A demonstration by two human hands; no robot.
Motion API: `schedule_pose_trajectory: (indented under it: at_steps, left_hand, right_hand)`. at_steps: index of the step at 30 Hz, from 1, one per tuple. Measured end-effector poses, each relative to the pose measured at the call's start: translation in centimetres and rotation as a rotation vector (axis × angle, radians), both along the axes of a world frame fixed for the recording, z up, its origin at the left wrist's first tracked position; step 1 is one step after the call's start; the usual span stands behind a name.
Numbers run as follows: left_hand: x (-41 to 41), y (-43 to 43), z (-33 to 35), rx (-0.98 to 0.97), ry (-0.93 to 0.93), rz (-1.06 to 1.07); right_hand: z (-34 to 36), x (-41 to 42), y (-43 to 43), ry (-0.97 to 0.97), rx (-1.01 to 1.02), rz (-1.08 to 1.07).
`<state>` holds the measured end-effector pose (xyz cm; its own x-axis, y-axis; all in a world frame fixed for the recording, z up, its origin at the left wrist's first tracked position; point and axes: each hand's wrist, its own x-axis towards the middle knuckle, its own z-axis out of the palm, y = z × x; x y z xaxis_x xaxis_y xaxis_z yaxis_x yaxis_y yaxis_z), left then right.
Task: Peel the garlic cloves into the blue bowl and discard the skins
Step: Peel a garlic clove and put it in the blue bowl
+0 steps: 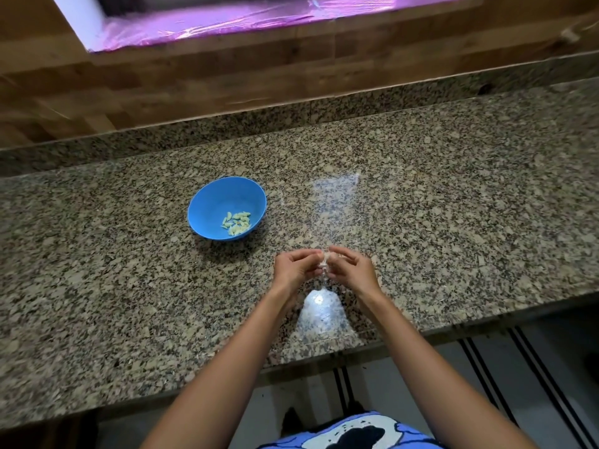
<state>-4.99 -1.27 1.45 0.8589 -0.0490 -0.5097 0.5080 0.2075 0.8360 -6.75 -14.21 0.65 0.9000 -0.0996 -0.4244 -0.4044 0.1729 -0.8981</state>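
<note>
Both hands meet over the near part of the tabletop (453, 205) — left hand (296, 265) and right hand (351, 268), fingers (308, 254) curled, pinch one small white clove (324, 262) between them. The bowl (220, 199) sits at ten o'clock from the hands, well apart — peeled cloves (236, 222) lie at its five o'clock side.

Just below the middle of the frame, the left hand (296, 265) and right hand (351, 268) meet above the speckled granite counter (129, 286), their fingertips pinching one small whitish garlic clove (324, 262) between them. Up and to the left of the hands stands the blue bowl (207, 196), with a cluster of pale peeled cloves (236, 223) in its bottom. A wooden wall (194, 76) fills the top of the frame behind the counter.
</note>
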Motion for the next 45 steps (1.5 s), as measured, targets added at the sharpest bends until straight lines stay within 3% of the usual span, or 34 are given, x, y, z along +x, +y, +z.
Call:
schedule_pose_trajectory:
  at_steps: [5,8,12,13,15,18,22,26,30,35,41,44,45]
  left_hand:
    - [-0.2,-0.6,-0.5,0.210,-0.118,0.000]
    - [-0.2,-0.9,-0.3,0.287,-0.184,-0.035]
    - [-0.2,-0.6,0.2,0.181,-0.116,-0.087]
    - [-0.1,-0.2,0.1,0.178,-0.094,-0.071]
    - [0.3,1.2,-0.5,0.265,-0.074,-0.015]
    - [0.9,3.7,-1.7,0.598,-0.149,-0.041]
    - [0.4,4.8,-1.9,0.864,-0.284,-0.236]
    - [-0.3,4.8,-2.2,0.930,-0.336,-0.324]
    - [-0.4,4.6,-2.1,0.948,-0.339,-0.334]
    - [0.9,4.6,-1.2,0.941,-0.209,-0.406]
    - [2.4,3.1,0.3,1.117,-0.188,-0.569]
    - [2.4,3.1,-0.1,1.174,-0.248,-0.594]
    - [2.3,3.5,-0.4,1.110,-0.252,-0.584]
  right_hand:
    - [1.2,0.1,0.2,0.151,0.271,-0.033]
    - [1.0,0.0,0.4,0.158,0.242,-0.076]
    - [0.6,-0.1,-0.1,0.142,0.184,-0.146]
    - [0.4,-0.1,-0.3,0.117,0.088,-0.131]
    - [-0.1,0.1,-0.8,0.028,-0.340,-0.014]
    - [-0.9,0.3,-1.3,-0.123,-0.908,0.218]
    - [-1.8,0.2,-1.3,-0.258,-1.206,0.359]
    - [-2.9,-0.8,-1.0,-0.410,-1.244,0.386]
    - [-3.6,-1.5,-0.8,-0.431,-1.245,0.398]
    - [-3.7,-1.3,0.0,-0.497,-1.349,0.367]
    - [-3.7,-0.8,1.4,-0.453,-1.306,0.512]
    - [-3.7,-0.8,1.9,-0.516,-1.218,0.444]
    - [-3.5,-0.8,2.1,-0.544,-1.134,0.402]
